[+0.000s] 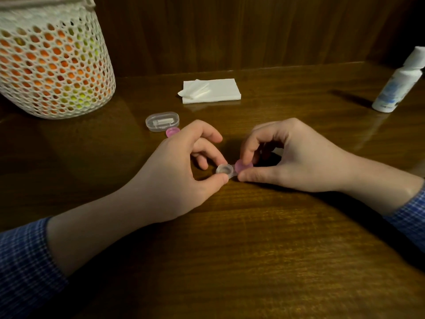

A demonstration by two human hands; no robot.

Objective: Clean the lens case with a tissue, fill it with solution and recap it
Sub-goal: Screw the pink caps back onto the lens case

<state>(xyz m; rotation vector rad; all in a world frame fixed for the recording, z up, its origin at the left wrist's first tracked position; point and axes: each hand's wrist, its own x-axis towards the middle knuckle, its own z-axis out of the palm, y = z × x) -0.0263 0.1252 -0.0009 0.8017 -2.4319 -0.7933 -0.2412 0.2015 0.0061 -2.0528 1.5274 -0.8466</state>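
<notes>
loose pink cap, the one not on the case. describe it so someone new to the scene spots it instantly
Start at the big white mesh basket at the table's far left, then move right to the small clear oval box on the wood. The loose pink cap lies against that box's near right edge, just beyond the left hand. Unlike the other pink cap, which the right hand pinches on the lens case, nothing holds it.
</notes>
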